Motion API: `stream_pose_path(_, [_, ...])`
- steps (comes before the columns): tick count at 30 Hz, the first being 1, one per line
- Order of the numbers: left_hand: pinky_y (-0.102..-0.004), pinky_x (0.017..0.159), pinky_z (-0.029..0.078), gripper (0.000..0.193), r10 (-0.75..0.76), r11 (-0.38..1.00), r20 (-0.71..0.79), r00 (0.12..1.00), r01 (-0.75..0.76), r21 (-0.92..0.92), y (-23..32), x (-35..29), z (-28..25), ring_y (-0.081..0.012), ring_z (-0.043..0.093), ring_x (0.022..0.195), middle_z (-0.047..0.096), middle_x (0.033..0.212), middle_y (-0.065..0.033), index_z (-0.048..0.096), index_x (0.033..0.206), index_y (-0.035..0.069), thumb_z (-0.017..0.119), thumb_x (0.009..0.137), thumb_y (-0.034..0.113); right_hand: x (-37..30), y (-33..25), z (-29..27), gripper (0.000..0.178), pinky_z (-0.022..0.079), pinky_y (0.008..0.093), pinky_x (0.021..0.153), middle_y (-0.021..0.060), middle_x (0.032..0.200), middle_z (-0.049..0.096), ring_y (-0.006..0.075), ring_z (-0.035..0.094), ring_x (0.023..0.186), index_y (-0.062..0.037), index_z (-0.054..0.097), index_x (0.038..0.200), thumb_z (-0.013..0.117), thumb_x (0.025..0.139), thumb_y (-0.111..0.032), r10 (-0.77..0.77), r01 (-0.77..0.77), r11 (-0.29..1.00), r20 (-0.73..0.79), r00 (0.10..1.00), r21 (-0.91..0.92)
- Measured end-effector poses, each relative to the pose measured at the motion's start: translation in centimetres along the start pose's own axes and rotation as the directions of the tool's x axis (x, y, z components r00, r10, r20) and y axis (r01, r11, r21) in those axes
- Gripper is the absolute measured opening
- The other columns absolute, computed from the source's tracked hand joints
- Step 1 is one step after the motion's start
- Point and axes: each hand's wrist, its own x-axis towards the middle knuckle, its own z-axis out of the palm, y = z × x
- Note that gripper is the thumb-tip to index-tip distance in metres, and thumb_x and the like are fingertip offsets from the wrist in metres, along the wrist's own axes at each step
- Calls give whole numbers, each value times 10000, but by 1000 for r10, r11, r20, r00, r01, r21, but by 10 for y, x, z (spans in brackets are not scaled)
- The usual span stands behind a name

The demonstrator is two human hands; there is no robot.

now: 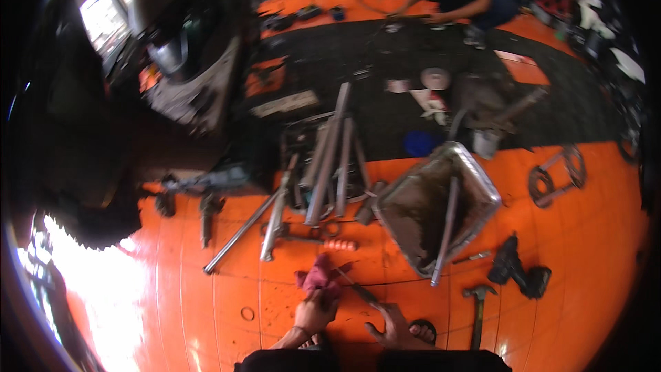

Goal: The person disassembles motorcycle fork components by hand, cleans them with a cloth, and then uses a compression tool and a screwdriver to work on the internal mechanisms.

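Observation:
My left hand (315, 315) is closed on a crumpled pinkish-red rag (319, 275), just above the orange floor. To its right, my right hand (392, 329) has its fingers on the end of a screwdriver (367, 295) with a dark handle, and the thumb stands apart. The tool's thin shaft slants up and left, its tip close to the rag. A hammer (478, 310) lies to the right of my right hand, beside a black cordless power tool (513, 265). Beyond the rag is a tool with an orange grip (340, 244).
A metal basin (487, 182) with murky contents has a metal tube (447, 231) leaning in it. Long metal tubes (323, 165) rest across a tool case. A raised wheel (117, 224) and a motorcycle body stand left. Another person (461, 0) crouches at the back.

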Motion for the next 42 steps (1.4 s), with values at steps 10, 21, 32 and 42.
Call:
stream_pose_path(10, [-458, 1043, 536, 808, 369, 924, 799, 475, -278, -262, 11, -50, -43, -390, 693, 1185, 720, 1274, -206, 447, 1533, 73, 709, 945, 560, 36, -29, 33, 622, 528, 359, 1024, 117, 1305, 688, 181, 661, 1195, -14, 542, 1449, 498, 1092, -522, 32, -631, -6, 630, 776, 776])
stream_pose_path(21, [-496, 918, 566, 726, 126, 868, 851, 510, -472, 154, -32, -54, -7, -392, 723, 1030, 766, 1079, -163, 590, 1445, 106, 626, 956, 641, 50, -50, 11, 557, 569, 486, 885, 233, 1125, 736, 415, 711, 1018, -99, 702, 1280, 488, 1065, -565, -107, 62, 994, 715, 691, 88])
stream_pose_path(32, [-541, 928, 559, 744, 57, 941, 675, 736, -266, 210, -45, -49, -48, -402, 707, 1104, 720, 1252, -190, 441, 1563, 180, 617, 972, 596, 405, -200, -301, 356, 640, 435, 610, 212, 902, 774, 288, 763, 718, 131, 602, 1255, 524, 1044, -146, 467, -431, 670, -108, 878, -605])
stream_pose_path(42, [-544, 741, 575, 309, 164, 910, 118, 979, -196, 364, -89, -49, 34, -412, 709, 960, 710, 1046, -175, 599, 1253, 147, 614, 987, 304, 476, -212, -295, 340, 543, 400, 513, 154, 772, 747, 226, 647, 558, 79, 706, 1183, 604, 983, -176, 371, -433, 675, -233, 899, -598])
